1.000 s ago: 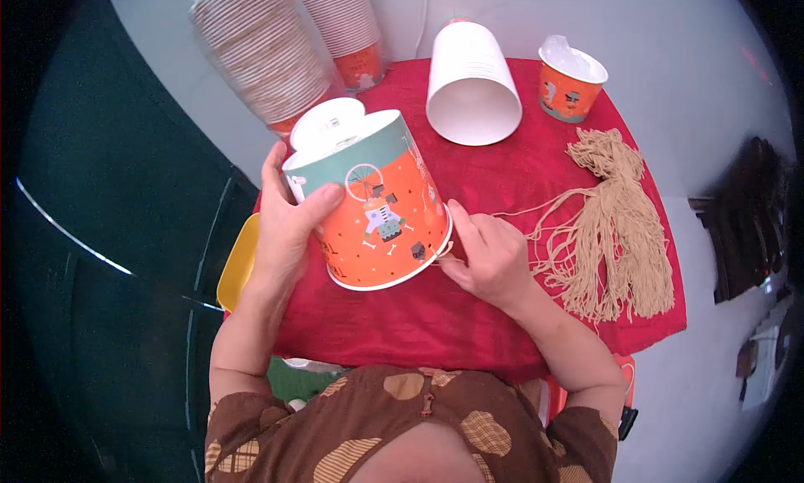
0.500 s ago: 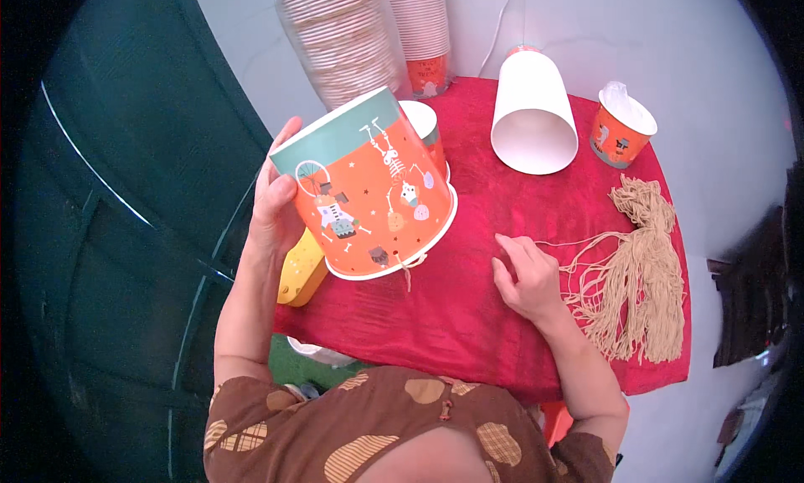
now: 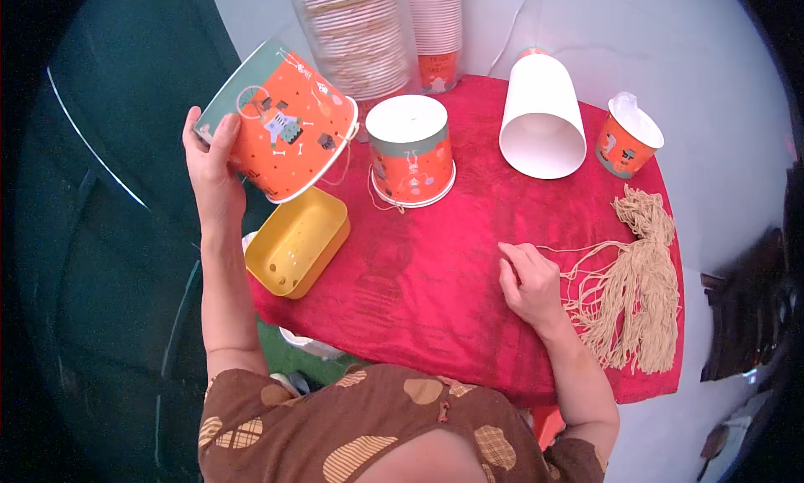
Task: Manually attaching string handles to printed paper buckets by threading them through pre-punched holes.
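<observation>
My left hand [image 3: 211,171] grips a large orange and green paper tub [image 3: 280,123], held up and tilted over the table's left edge, with a short string hanging from its rim. My right hand [image 3: 529,282] rests on the red cloth [image 3: 435,273], fingers pinching a strand from the bundle of tan strings [image 3: 636,290] lying to its right. A second orange tub [image 3: 410,152] stands upside down on the cloth just right of the held one.
A yellow plastic tray [image 3: 297,240] sits at the cloth's left corner. A white tub [image 3: 543,118] lies on its side at the back, a small orange cup [image 3: 626,138] beside it. Tall stacks of paper cups [image 3: 368,30] stand behind. A dark green surface [image 3: 100,232] is on the left.
My left hand has lifted the tub off the cloth and carried it up and to the left. My right hand let go of it and moved right to the strings.
</observation>
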The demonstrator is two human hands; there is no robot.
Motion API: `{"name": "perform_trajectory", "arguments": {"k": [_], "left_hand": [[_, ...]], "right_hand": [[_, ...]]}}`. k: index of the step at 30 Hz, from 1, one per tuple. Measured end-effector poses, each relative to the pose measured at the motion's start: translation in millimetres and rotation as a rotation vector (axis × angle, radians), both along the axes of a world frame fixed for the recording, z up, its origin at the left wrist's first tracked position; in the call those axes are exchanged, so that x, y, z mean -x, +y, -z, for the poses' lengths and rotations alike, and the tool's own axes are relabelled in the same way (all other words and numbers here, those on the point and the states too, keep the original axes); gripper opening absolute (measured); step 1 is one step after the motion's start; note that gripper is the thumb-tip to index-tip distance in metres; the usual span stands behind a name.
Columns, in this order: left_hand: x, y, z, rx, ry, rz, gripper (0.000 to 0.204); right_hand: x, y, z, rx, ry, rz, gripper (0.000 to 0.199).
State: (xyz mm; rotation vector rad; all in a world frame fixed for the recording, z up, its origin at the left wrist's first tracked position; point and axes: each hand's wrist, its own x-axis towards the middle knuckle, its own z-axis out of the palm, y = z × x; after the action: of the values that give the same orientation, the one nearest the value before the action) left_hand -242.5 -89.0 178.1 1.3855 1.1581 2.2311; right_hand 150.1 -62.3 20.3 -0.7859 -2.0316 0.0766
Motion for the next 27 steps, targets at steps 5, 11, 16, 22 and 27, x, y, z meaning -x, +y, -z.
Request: {"name": "perform_trajectory", "arguments": {"k": [5,11,16,22,27], "left_hand": [[-14.3,-2.7,3.4,0.016,-0.005,-0.098,0.094],[-29.7,1.5,2.7,0.075,0.02,-0.084,0.103],[-39.7,6.2,-2.0,0.079,0.034,-0.076,0.109],[-49.5,9.5,0.3,0.118,0.039,-0.03,0.109],[-56.6,12.1,0.2,0.117,0.049,0.01,0.108]], "right_hand": [[7.0,-3.6,-1.8,-0.038,0.006,0.026,0.026],[29.6,-10.2,-24.2,-0.171,-0.063,-0.047,0.029],[40.4,-6.1,-33.9,-0.203,-0.038,-0.087,0.033],[57.6,-0.7,-54.2,-0.265,-0.098,-0.02,0.038],[66.2,3.7,-69.3,-0.28,-0.059,-0.007,0.041]]}}
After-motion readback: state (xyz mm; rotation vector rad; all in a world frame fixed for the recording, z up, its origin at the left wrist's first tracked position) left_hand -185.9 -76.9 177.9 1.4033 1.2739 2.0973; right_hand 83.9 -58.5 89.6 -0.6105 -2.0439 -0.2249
